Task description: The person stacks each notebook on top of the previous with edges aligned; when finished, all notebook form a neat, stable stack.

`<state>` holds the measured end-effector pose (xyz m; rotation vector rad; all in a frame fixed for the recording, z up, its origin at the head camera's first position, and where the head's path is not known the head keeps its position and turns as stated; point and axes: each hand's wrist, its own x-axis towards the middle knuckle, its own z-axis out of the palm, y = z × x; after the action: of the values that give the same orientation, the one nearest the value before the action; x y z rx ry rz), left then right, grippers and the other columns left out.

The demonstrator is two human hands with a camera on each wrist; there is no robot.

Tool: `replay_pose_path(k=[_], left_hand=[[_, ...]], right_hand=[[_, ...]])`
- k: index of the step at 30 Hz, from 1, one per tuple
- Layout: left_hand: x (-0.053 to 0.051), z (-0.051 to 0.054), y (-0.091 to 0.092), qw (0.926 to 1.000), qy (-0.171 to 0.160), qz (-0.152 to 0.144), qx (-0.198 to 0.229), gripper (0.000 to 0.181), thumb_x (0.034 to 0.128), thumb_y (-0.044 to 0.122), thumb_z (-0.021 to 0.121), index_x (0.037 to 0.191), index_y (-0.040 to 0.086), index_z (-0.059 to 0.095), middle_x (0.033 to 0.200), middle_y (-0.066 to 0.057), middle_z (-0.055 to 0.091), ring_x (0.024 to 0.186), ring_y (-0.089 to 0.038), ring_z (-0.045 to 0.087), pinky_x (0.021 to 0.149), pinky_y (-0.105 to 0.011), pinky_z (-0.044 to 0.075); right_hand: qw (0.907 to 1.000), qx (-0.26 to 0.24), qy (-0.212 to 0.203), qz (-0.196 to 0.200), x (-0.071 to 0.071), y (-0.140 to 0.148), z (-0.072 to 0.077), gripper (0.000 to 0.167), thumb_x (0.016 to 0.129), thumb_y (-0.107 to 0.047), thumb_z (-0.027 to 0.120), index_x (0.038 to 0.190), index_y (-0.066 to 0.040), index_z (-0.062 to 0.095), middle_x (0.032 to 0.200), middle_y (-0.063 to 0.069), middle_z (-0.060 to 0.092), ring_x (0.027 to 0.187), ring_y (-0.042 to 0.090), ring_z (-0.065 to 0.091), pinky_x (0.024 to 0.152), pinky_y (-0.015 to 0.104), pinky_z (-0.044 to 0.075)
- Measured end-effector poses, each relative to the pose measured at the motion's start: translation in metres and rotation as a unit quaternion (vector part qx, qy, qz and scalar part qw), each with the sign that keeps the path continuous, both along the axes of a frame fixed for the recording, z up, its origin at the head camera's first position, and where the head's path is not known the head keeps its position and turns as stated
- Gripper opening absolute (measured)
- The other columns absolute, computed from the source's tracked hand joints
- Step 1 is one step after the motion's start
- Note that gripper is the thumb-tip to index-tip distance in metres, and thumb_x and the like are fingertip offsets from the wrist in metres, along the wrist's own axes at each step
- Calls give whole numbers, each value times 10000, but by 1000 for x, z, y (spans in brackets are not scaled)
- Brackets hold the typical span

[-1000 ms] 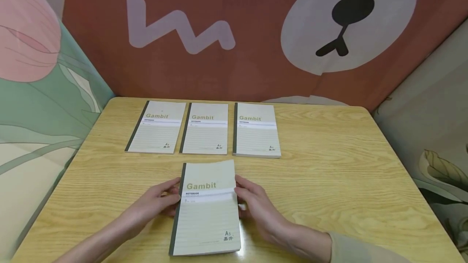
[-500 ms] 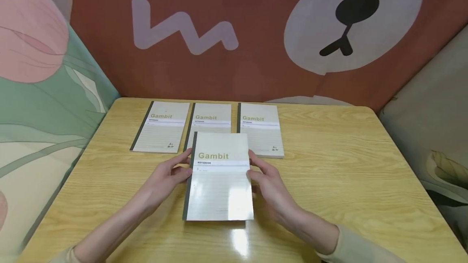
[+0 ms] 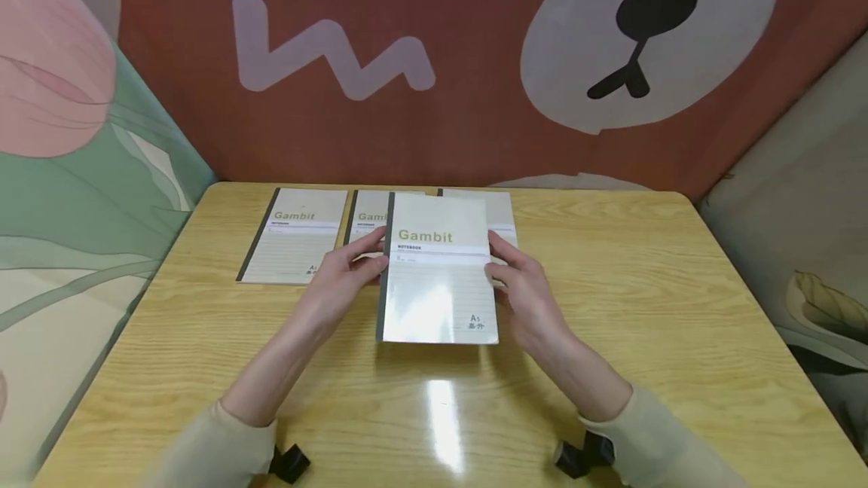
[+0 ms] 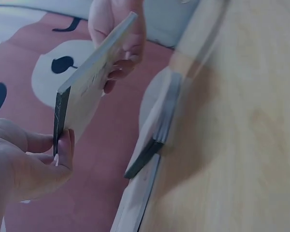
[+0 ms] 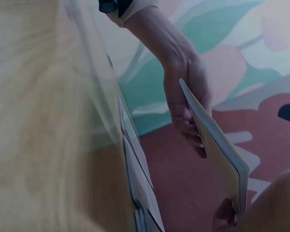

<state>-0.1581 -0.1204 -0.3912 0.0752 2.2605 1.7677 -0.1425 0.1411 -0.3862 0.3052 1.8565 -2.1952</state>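
A pale Gambit notebook [image 3: 439, 277] with a dark spine is held up off the table, its front cover facing the head camera. My left hand [image 3: 335, 281] grips its spine side, thumb on the front and fingers behind. On the opposite edge my right hand [image 3: 532, 296] grips it the same way. The left wrist view shows the lifted notebook [image 4: 89, 79] tilted, apart from the tabletop, between the left hand [image 4: 31, 162] and the right hand [image 4: 118, 38]. In the right wrist view the notebook [image 5: 220, 154] also hangs clear of the wood.
Along the back of the wooden table [image 3: 631, 337] lie a left notebook [image 3: 294, 247], a middle notebook [image 3: 366, 205] and a right notebook [image 3: 502, 209], the last two partly covered from view. A red patterned backdrop [image 3: 475, 126] stands behind the table.
Both hands have carried the notebook up from near the front of the table, away from the body and slightly right. It now overlaps the middle and right notebooks in the head view.
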Motion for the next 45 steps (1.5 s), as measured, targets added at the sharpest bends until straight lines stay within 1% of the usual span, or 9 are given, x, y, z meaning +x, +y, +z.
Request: replay_pose_path(k=[5,13,18,22,27,33,37,40,45], left_hand=[[-20,-1,17,9993,50,170,329,524,1062,191,568,1570,213,441,1449,-71,564,1241,-239,649,1070,-379,562],[-47,-1,40,9953,146,520,805,495,1059,161,573,1545,163,481,1430,-68,586,1243,-199,632,1049,-331,567],[-61,-4,55,9882,99,812,1294,484,1055,108,566,1533,117,494,1384,-99,599,1163,-176,637,999,-296,582],[-70,-9,64,9809,-82,983,1675,472,1055,113,559,1523,89,501,1418,-104,601,1165,-181,632,1039,-321,564],[-77,-15,71,9745,-374,1028,1958,473,1064,155,551,1527,76,489,1458,-96,596,1168,-179,610,1105,-360,523],[-79,-24,76,9691,-652,1089,2116,470,1073,186,544,1528,83,487,1416,-87,611,1098,-149,604,1115,-324,523],[-79,-29,78,9702,-603,1103,2072,477,1074,208,544,1528,77,482,1443,-90,602,1143,-172,625,1113,-304,529],[-79,-32,79,9711,-534,1111,2043,482,1076,218,538,1528,63,478,1458,-97,590,1191,-199,621,1121,-308,524],[-82,-34,80,9671,-567,1078,2234,496,1089,186,498,1553,28,422,1472,-152,573,1237,-250,598,1141,-334,515]], right_hand=[[9997,29,1,-241,-19,13,6,610,1016,-45,481,1603,-169,370,1640,-17,408,1198,133,514,983,281,457],[9993,-180,91,-306,-45,30,12,545,1081,-153,445,1615,-131,337,1659,26,394,1127,72,530,977,228,446],[9989,-214,101,-403,-58,36,12,574,1075,-134,444,1627,-105,288,1688,31,339,1153,69,496,1038,246,415],[9985,-214,78,-504,-67,40,8,585,1068,-81,425,1629,-76,258,1708,42,294,1164,58,483,1108,285,380],[9982,-264,-95,-532,-77,48,-1,549,1093,-100,383,1628,-72,265,1701,59,307,1060,41,494,1066,261,384],[9975,-525,-175,-444,-84,59,-9,541,1117,-144,347,1638,-62,224,1717,63,261,1100,36,493,962,190,424],[9962,-691,-244,-468,-86,62,-14,541,1115,-134,353,1637,-65,229,1722,60,250,1112,39,521,892,165,468],[9952,-764,-340,-506,-89,63,-17,536,1112,-134,371,1633,-77,259,1713,63,276,1117,47,535,884,167,478],[9937,-876,-426,-555,-93,68,-19,536,1109,-135,400,1628,-78,277,1702,69,304,1127,53,563,894,168,491]])
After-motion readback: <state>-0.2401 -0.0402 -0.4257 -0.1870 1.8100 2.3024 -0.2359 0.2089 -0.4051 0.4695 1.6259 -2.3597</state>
